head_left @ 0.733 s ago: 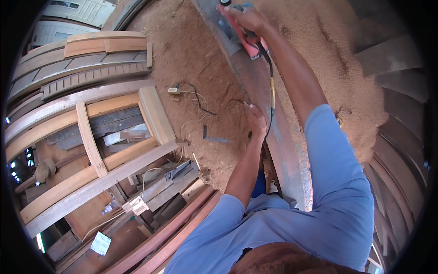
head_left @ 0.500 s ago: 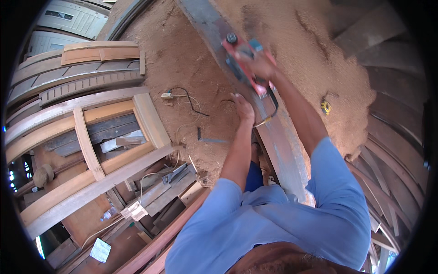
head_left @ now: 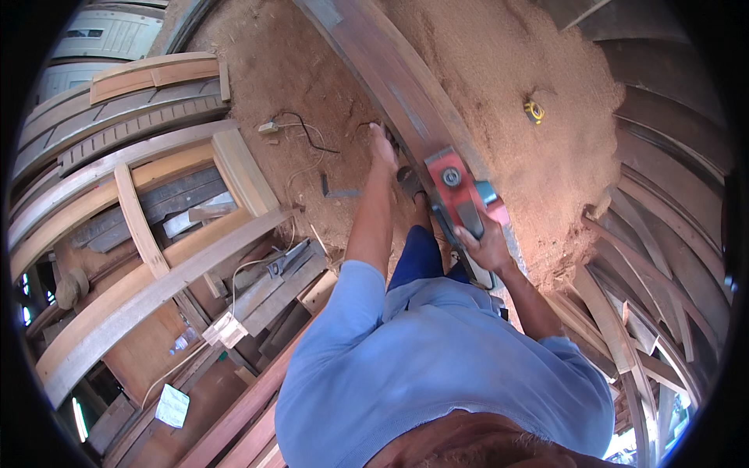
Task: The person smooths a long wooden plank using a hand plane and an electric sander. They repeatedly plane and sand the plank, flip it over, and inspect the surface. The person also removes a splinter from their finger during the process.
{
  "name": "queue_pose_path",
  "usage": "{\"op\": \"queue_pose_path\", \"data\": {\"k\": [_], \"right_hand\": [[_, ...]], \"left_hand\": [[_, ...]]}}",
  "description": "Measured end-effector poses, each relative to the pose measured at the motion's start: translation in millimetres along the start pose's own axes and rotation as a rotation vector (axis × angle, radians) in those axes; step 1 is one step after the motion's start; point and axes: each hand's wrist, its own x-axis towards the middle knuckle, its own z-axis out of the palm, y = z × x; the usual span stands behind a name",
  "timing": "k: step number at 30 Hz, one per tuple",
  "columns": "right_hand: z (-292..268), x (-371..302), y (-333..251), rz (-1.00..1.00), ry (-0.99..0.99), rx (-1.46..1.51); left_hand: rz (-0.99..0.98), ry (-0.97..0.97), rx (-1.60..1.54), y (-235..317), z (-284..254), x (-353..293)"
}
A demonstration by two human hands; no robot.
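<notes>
A red and dark electric planer [head_left: 466, 195] rests on the near part of a long wooden plank [head_left: 398, 86]. My right hand [head_left: 490, 248] is wrapped round the planer's rear handle. My left hand [head_left: 382, 147] is at the plank's left edge, its fingers curled. A dark strip shows beside that hand, but what the fingers hold, if anything, cannot be made out. The plank's face is partly reddish brown and partly grey. My foot [head_left: 409, 181] stands on the ground left of the plank.
Sawdust [head_left: 273, 62] covers the ground. A yellow tape measure [head_left: 534, 111] lies to the right, a metal square [head_left: 337, 187] to the left. A power socket [head_left: 268, 127] and dark cable lie nearby. Wooden frames [head_left: 140, 218] are stacked left; timber planks [head_left: 671, 195] lie right.
My right hand has drawn the planer back along the plank toward my body. My left hand has shifted slightly left and farther away in the view, which has also moved.
</notes>
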Motion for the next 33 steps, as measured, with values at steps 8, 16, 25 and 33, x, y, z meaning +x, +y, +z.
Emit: {"op": "queue_pose_path", "data": {"k": [8,16,25,33], "right_hand": [[7.9,282.0,-139.3,-0.123,0.098,-0.034],[9.6,530.2,-287.0,-0.232,0.124,-0.24],[3.5,538.0,-260.6,-0.21,-0.03,-0.069],[10.1,199.5,-102.9,-0.135,-0.143,-0.029]], "left_hand": [[0.02,0.049,0.079,34.3,9.3,33.2],[-0.061,0.312,0.487,86.1,39.8,76.2],[0.246,0.395,0.542,45.7,22.9,109.2],[0.366,0.472,0.163,-5.3,8.9,140.0]]}}
